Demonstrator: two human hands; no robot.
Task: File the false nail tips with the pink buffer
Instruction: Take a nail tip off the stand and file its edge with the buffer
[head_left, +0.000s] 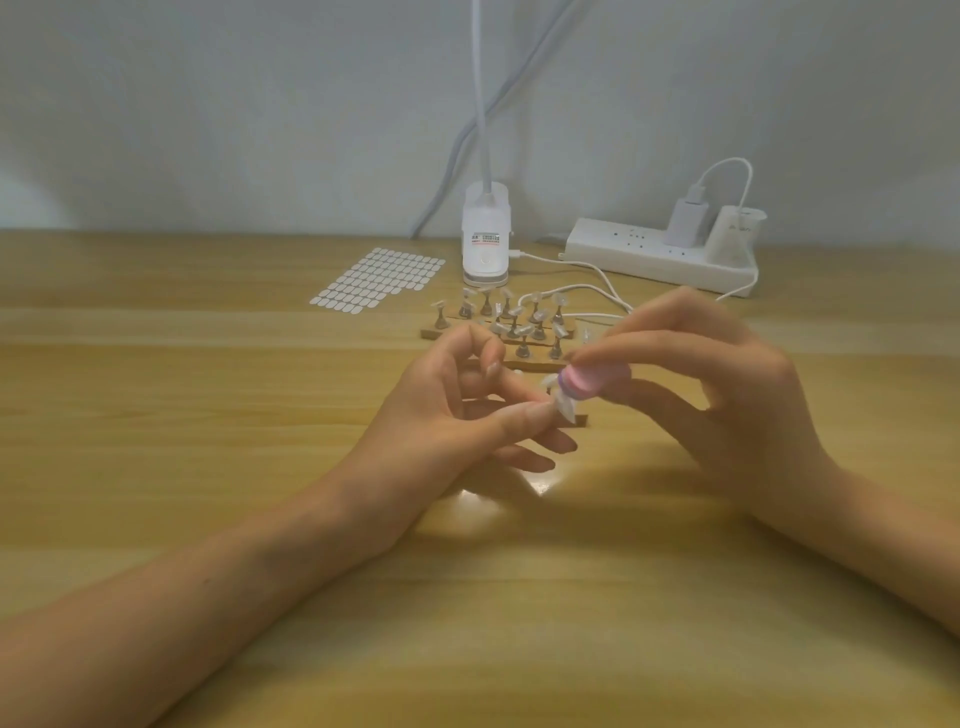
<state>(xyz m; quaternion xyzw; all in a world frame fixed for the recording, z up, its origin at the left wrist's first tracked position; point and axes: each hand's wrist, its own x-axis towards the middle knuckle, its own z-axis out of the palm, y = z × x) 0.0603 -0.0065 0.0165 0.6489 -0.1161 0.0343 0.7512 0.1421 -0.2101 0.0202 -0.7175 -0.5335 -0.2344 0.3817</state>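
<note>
You were in the middle of the job, as I judged it. One false nail tip (563, 408) was at the pink buffer (597, 382), just above the bench (208, 415). The other tips on their stands (519, 325) stood in rows behind your hands. I could not tell whether any of those were already filed, so most of the work may have been left.

Your left hand (447, 410) pinched the tip between thumb and fingertips, with the remaining fingers loosely spread beneath. To the right of the tip, the buffer's end touched it from above. Your right hand (727, 395) gripped the buffer between curled fingers and thumb.
</note>
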